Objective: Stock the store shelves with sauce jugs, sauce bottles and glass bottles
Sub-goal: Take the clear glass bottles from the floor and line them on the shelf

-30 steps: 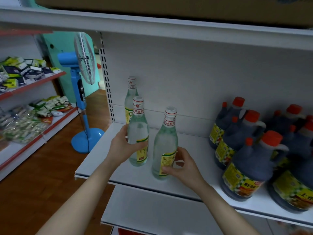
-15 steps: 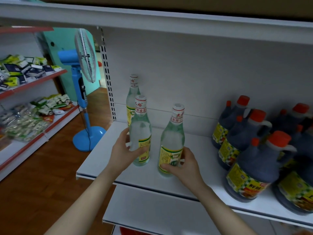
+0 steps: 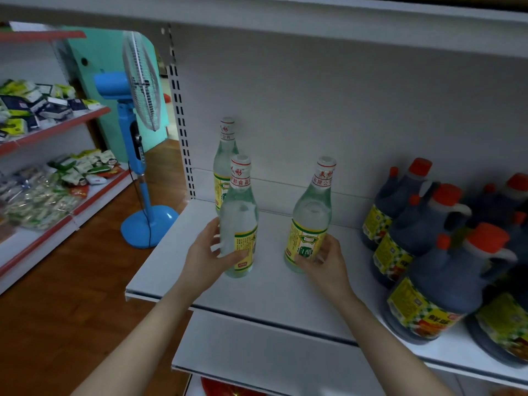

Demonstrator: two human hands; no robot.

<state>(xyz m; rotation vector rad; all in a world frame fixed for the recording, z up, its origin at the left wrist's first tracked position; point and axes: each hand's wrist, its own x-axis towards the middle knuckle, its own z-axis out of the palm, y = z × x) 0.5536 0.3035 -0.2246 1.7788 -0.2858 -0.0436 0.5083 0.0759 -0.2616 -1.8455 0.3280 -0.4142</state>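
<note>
**Two glass bottles gripped upright on the shelf, one in each hand**

The left hand (image 3: 210, 252) curls round the left glass bottle (image 3: 240, 212) and the right hand (image 3: 324, 261) round the right glass bottle (image 3: 313, 212), both low on the body. Both bottles appear to stand toward the left end of the shelf (image 3: 285, 290). Judged full, heavy, smooth and breakable, so grip the body, not the neck.

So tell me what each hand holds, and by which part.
The left hand grips the front left bottle around its lower body, at the label. The right hand grips the right bottle low down, at its label.
</note>
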